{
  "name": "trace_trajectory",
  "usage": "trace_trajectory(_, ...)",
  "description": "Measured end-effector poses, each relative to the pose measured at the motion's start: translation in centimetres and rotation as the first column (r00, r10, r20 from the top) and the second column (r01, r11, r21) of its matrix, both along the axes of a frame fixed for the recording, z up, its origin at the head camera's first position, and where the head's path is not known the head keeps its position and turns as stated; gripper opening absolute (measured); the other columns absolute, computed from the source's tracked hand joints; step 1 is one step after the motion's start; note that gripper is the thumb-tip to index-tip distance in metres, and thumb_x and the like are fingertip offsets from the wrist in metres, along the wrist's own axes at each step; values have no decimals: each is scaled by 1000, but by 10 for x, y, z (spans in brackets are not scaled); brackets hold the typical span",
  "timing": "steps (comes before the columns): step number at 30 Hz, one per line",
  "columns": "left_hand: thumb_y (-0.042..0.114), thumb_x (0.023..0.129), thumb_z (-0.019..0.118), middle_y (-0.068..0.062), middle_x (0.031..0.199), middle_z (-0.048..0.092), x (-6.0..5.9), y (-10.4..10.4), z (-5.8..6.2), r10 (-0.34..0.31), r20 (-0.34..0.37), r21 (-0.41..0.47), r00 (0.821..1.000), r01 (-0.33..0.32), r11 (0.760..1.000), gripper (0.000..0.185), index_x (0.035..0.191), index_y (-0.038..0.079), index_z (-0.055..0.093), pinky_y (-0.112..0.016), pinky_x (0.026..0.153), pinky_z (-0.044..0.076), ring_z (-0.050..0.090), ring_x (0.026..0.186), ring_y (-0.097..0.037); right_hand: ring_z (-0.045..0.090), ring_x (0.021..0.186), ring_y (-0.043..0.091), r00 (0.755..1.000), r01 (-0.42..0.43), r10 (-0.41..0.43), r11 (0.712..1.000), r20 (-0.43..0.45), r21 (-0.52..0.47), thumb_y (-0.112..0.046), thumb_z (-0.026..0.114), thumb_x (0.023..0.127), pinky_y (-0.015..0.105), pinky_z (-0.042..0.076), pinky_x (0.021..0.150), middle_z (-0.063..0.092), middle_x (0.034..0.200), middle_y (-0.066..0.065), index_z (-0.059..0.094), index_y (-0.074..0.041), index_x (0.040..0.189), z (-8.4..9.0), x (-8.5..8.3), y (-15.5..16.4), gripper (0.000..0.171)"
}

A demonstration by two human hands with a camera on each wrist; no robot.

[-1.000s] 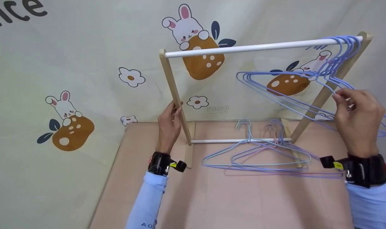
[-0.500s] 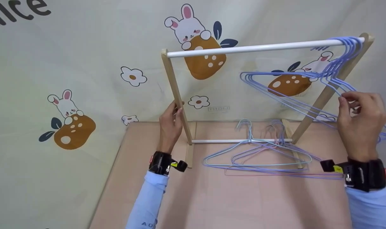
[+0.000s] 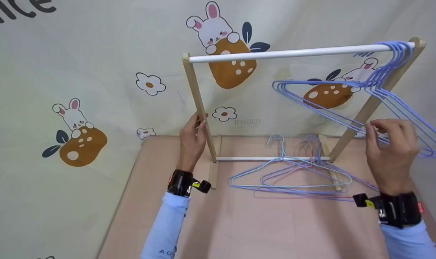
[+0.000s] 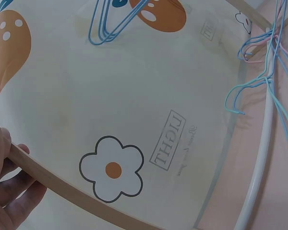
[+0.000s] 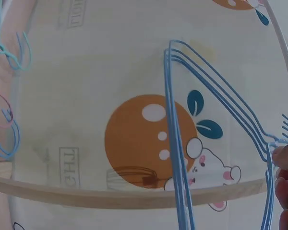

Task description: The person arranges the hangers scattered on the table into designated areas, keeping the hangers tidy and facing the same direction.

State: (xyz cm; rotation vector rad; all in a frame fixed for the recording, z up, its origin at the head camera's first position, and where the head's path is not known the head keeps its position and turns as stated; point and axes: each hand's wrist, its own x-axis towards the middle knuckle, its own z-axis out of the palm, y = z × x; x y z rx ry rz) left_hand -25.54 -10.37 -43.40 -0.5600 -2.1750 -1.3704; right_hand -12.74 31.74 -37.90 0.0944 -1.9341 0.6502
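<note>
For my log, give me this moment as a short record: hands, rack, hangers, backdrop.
Left hand: holds left post
Right hand: at the hanging hangers; grip unclear
Hanging hangers: blue, bunched toward the right end of upper bar
Lower hangers: light blue, blue, pink; overlapping around lower bar
Backdrop: printed rabbits, flowers

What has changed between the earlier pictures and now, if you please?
The right hand has moved down and a little left, and seems to have let go of the hanger shoulder it pinched; whether it touches the hanging blue hangers now is unclear. The left hand still holds the wooden post, and the hangers by the lower bar look unmoved.
</note>
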Motion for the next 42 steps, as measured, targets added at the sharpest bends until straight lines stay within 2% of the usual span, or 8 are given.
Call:
trace_trajectory(4,9,98,47,-9,119,60,-1,0,0,-5,-9,4,1000,5,1000,29,124,-2,54,-26,87,49,55,110,-12,54,80,33,995,-98,98,995,-17,17,6,72,77,22,39,77,57,85,19,67,5,89,-16,-5,-12,13)
trace_trajectory(7,10,98,48,-9,118,60,-1,1,0,-5,-5,6,1000,5,1000,30,124,-3,53,-26,86,49,55,109,-12,54,77,29,983,-181,181,981,15,65,7,74,74,20,39,73,58,84,16,68,4,88,-33,-9,-17,16)
trace_trajectory(11,10,98,48,-7,118,61,0,1,1,4,6,7,1000,-4,1000,31,125,-2,53,-25,85,49,56,108,-11,54,76,21,946,-310,294,944,138,113,8,74,74,20,41,70,58,87,12,68,2,91,-58,-15,-19,19)
trace_trajectory(15,9,97,49,-8,117,61,1,1,0,7,2,7,1000,-7,1000,30,125,-1,54,-25,85,50,56,107,-12,53,78,16,892,-381,340,920,297,90,4,74,76,22,43,68,58,89,6,68,-2,93,-84,-20,-19,19)
trace_trajectory(20,7,97,49,-7,117,61,1,1,-1,9,-1,0,1000,-9,1000,30,126,1,53,-26,86,49,56,107,-13,55,77,17,857,-382,326,922,400,66,4,75,75,23,45,65,58,86,5,67,-2,94,-112,-27,-17,21)
trace_trajectory(29,9,98,48,-5,120,59,0,0,0,13,24,-8,1000,-13,1000,31,128,4,52,-25,87,48,54,110,-10,59,79,21,781,-366,303,931,546,7,0,76,77,42,53,67,58,89,8,66,0,98,-144,-35,-12,23)
trace_trajectory(37,7,97,49,-7,117,60,-1,1,-1,-11,5,19,1000,11,1000,30,126,1,53,-26,87,49,56,108,-15,57,79,25,764,-332,273,943,585,-7,4,75,75,42,49,69,59,88,11,65,3,98,-169,-35,-3,25)
trace_trajectory(42,6,97,50,-8,116,60,-2,1,-2,-17,-14,37,1000,18,999,28,123,-2,54,-26,86,49,57,108,-16,55,81,30,756,-327,270,945,596,-12,5,75,75,46,46,72,60,86,14,66,4,96,-179,-36,1,23)
